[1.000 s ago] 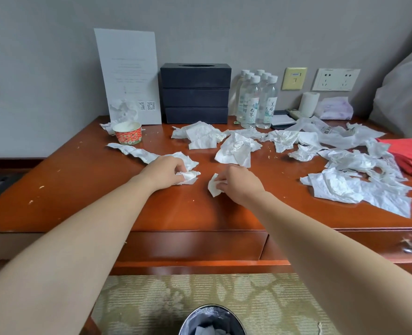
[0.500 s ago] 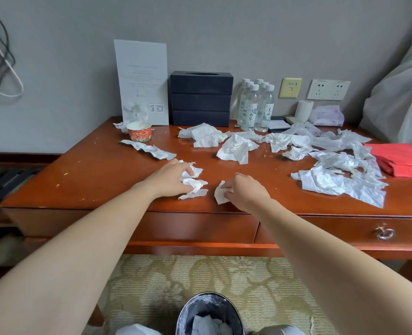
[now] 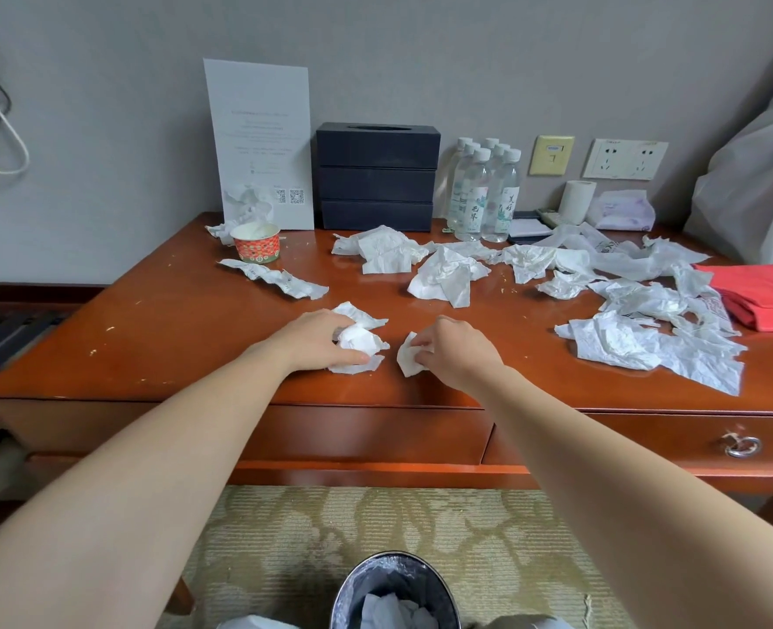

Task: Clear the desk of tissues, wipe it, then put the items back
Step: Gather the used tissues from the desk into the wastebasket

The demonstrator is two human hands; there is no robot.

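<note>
Early stage: bin (image 3: 393, 592) at bottom centre holds a few tissues, but most tissues (image 3: 625, 342) litter the tabletop (image 3: 171, 347), centre to right. No wiping yet, items unmoved. At lower centre, left hand (image 3: 316, 340): fingers curl over a wad (image 3: 361, 342). The right hand (image 3: 455, 351) pinches a scrap (image 3: 406, 358), probably thumb and forefinger. Versus earlier: both pieces sit closer to the front edge, and the wad is more bunched.
</note>
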